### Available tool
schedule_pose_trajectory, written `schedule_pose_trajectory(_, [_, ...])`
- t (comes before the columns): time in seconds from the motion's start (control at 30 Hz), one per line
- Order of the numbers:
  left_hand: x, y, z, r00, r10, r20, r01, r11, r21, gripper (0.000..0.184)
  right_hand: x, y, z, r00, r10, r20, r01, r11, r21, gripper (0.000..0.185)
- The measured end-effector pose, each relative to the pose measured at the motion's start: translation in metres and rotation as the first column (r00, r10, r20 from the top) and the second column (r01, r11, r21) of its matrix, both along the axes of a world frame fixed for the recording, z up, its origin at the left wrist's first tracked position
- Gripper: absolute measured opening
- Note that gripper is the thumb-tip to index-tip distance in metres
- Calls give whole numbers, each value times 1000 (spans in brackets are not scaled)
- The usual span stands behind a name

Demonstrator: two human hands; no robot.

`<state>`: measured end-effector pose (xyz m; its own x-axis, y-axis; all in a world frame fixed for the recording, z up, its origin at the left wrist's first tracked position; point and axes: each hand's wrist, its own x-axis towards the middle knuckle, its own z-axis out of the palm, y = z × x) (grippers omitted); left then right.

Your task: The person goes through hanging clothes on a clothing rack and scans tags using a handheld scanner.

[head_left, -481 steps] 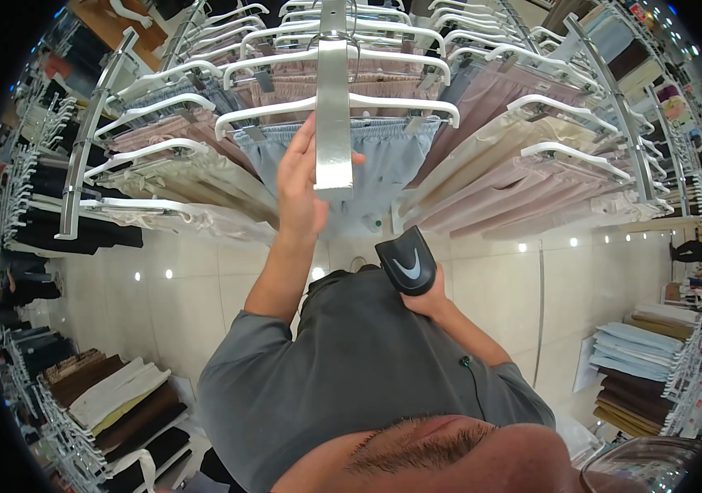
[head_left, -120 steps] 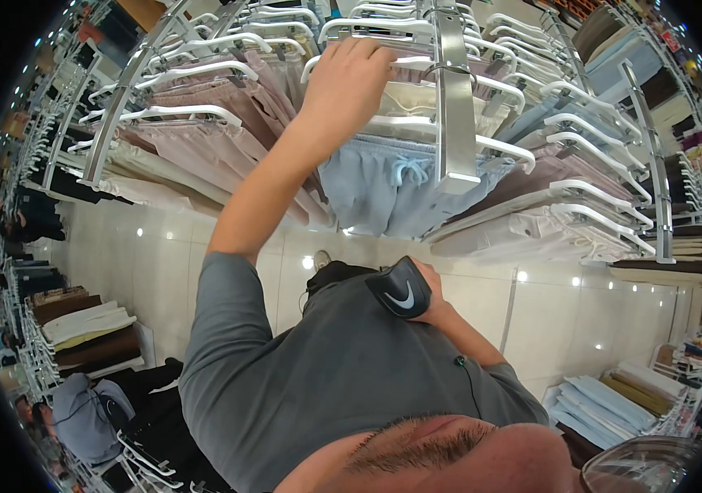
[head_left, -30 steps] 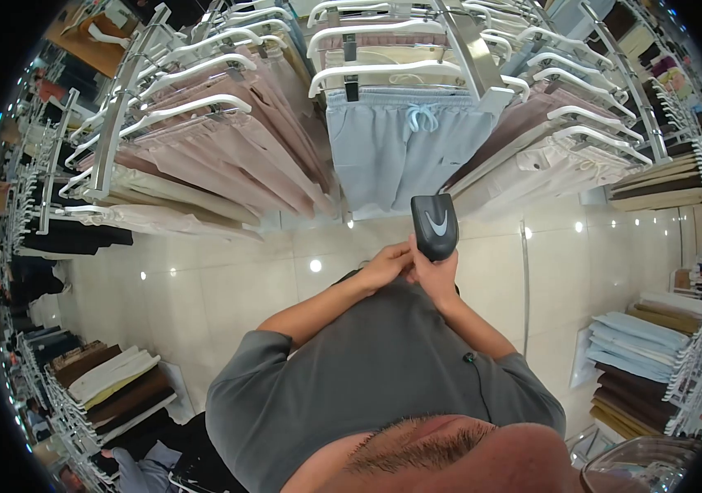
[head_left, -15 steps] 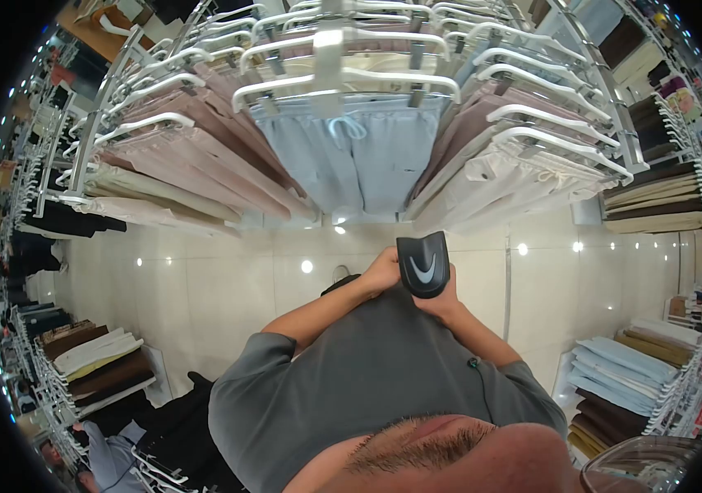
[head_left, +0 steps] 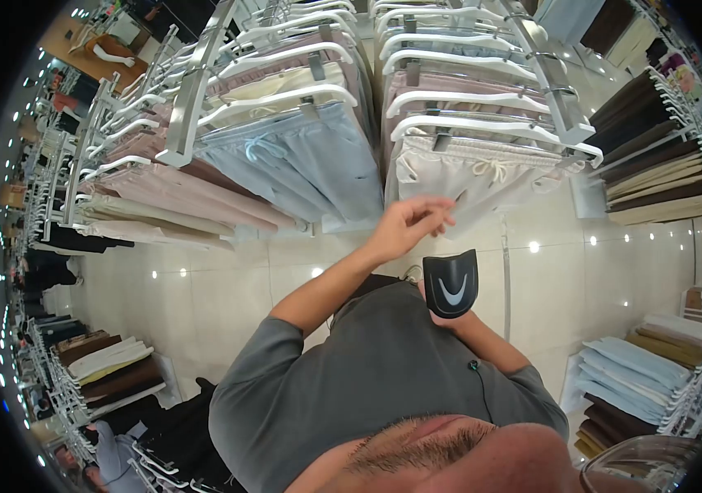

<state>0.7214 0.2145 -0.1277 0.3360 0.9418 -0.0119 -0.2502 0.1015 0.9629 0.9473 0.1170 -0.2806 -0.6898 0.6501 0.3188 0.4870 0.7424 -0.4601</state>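
Observation:
My left hand [head_left: 410,227] reaches forward in front of the cream trousers [head_left: 470,177] with drawstring, which hang at the front of the right-hand row. Its fingers are loosely bent and apart, with nothing visible in them. I cannot tell whether the fingertips touch the fabric. Close to my body, my right hand [head_left: 446,320] is wrapped round a black handheld scanner [head_left: 451,284] with a curved grey mark on top; the scanner hides most of that hand. Light blue trousers [head_left: 302,164] hang just left of the cream pair.
White hangers [head_left: 470,100] with pale trousers fill metal rails [head_left: 552,82] ahead, whose ends jut towards me. Pink trousers [head_left: 195,197] hang at left. Folded stacks [head_left: 635,370] lie low at right and more folded clothes [head_left: 113,361] at left. Tiled floor [head_left: 228,304] lies between.
My left hand has left the scanner and moved forward and right to the cream trousers. The scanner, in my right hand, has shifted slightly right and back. My view has turned and moved relative to the rack.

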Motion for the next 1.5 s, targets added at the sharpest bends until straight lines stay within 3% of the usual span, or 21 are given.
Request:
schedule_pose_trajectory(0.03, [5,10,21,1000,-7,16,5,994,106,39,3,0,1,999,-31,-22,31,999,-23,83])
schedule_pose_trajectory(0.07, [12,18,39,1000,-5,10,4,994,106,39,5,1,5,997,-62,-44,60,997,-47,77])
schedule_pose_trajectory(0.1, [21,27,55,991,-49,125,32,991,133,43,-5,14,45,978,-68,-199,55,996,-68,59])
schedule_pose_trajectory(0.13, [29,35,67,966,-96,238,57,984,166,47,-10,23,79,977,-68,-204,55,996,-66,59])
schedule_pose_trajectory(0.2, [42,50,79,938,-128,323,88,987,135,49,-15,35,128,857,-198,-476,-82,860,-504,54])
schedule_pose_trajectory(0.23, [47,55,83,900,-155,409,123,987,103,51,-16,37,136,866,-218,-449,4,903,-430,50])
schedule_pose_trajectory(0.37, [64,70,91,873,-175,455,162,985,68,51,-1,44,148,908,-173,-381,37,940,-339,40])
schedule_pose_trajectory(0.43, [71,70,88,848,-142,510,113,990,88,51,1,46,151,879,-185,-440,28,940,-339,39])
schedule_pose_trajectory(0.63, [80,72,90,869,-154,470,89,983,158,50,2,51,164,855,-200,-478,-61,878,-475,34])
schedule_pose_trajectory(0.8, [86,75,88,853,-227,470,136,966,220,52,-4,62,153,803,-100,-587,-109,944,-310,33])
schedule_pose_trajectory(0.93, [90,76,83,850,-275,449,184,954,236,54,-5,70,144,814,-104,-572,-108,939,-325,34])
schedule_pose_trajectory(1.0, [91,76,82,853,-285,438,200,952,230,55,-6,72,146,854,-43,-518,-66,980,-190,35])
schedule_pose_trajectory(1.2, [82,67,61,858,-297,418,231,952,203,59,-12,71,115,888,90,-452,-166,977,-132,39])
schedule_pose_trajectory(1.3, [71,57,48,846,-284,451,230,958,171,60,-15,67,119,855,54,-516,-226,934,-276,35])
schedule_pose_trajectory(1.4, [53,44,33,841,-253,478,219,968,126,60,-23,67,132,787,85,-610,-245,952,-183,31])
schedule_pose_trajectory(1.5, [32,33,23,845,-215,490,188,977,104,60,-32,63,141,839,56,-541,-184,965,-186,26])
